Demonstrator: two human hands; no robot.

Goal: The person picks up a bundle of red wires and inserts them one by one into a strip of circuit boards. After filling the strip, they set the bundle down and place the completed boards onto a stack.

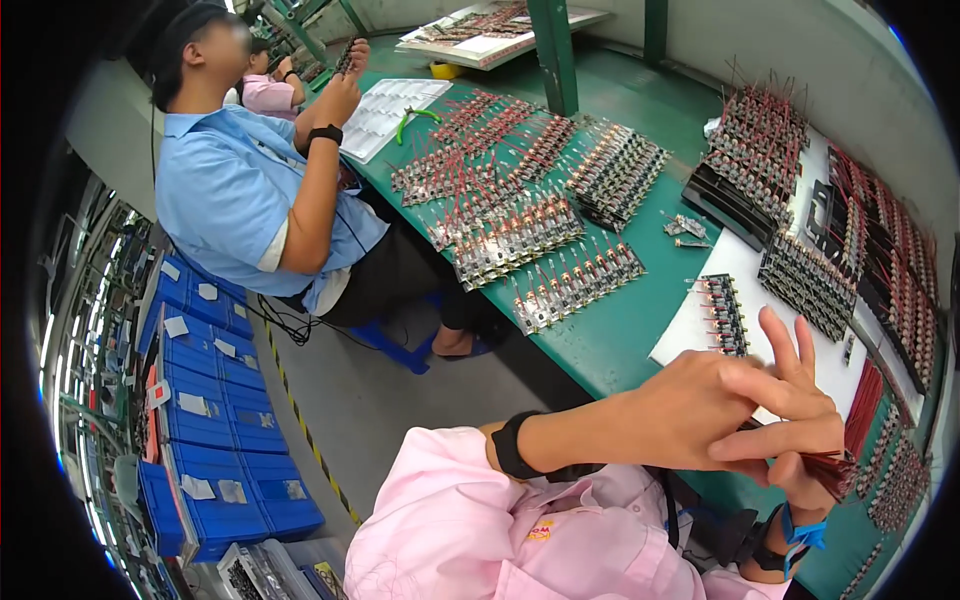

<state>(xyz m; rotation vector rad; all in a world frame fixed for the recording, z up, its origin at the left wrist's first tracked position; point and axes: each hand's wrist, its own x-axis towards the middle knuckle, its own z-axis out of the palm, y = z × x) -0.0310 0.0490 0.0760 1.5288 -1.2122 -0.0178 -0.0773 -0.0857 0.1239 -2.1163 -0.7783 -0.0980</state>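
Observation:
My left hand (740, 405) reaches across to the right, with two fingers raised and the others bent toward my right hand. Its thumb and bent fingers come together beside a bundle of dark red wires (832, 472); what lies between them is hidden. Closed around that bundle, my right hand (795, 485) is partly covered by the left. Just beyond my left hand, a short row of small circuit boards with red wires (722, 315) lies on a white sheet (668, 345).
Rows of boards (515, 235) spread over the green table (610, 335). Black trays (725, 205) of wired boards stand at right, near loose red wires (865, 405). A co-worker in blue (235, 200) sits at left. Green pliers (408, 122) lie by a white tray (380, 125); blue bins (215, 420) line the floor.

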